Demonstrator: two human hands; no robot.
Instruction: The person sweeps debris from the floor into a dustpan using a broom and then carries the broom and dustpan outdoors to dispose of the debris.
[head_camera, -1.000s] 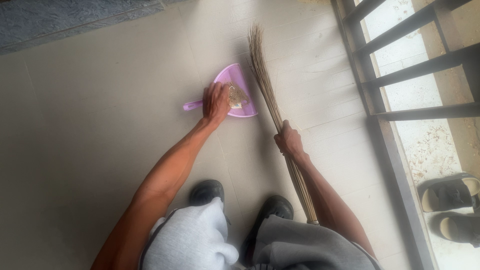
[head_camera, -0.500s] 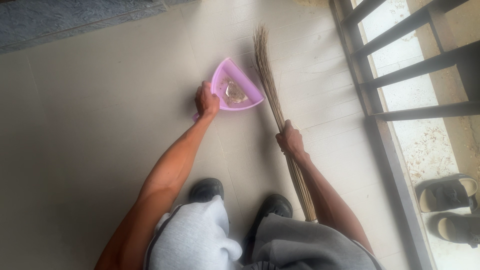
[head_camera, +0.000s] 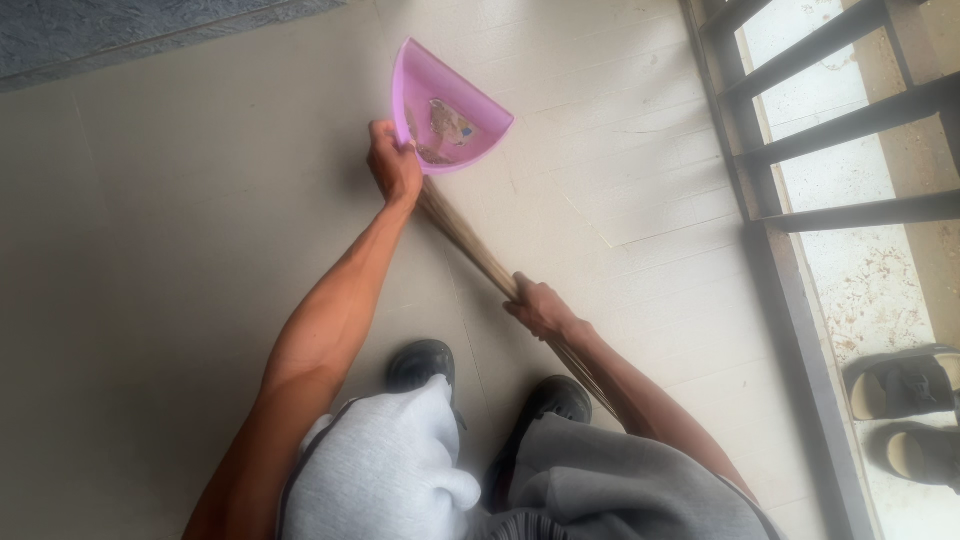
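My left hand (head_camera: 393, 165) grips a pink plastic dustpan (head_camera: 445, 95) by its handle and holds it lifted above the beige tiled floor. Brown dirt and bits of debris (head_camera: 447, 127) lie inside the pan. My right hand (head_camera: 540, 306) is closed around the bundled sticks of a brown broom (head_camera: 470, 243). The broom slants up to the left, and its bristle end passes under the dustpan, hidden from view. Both forearms reach forward from my body.
My two black shoes (head_camera: 425, 365) stand on the tiles below my grey trousers. A dark metal railing (head_camera: 800, 215) runs along the right side, with a pair of sandals (head_camera: 905, 385) beyond it. A blue-grey mat (head_camera: 120, 30) lies at the top left.
My left hand raised the dustpan off the floor and moved it up and left. My right hand swung the broom leftward, so its bristles now lie under the pan.
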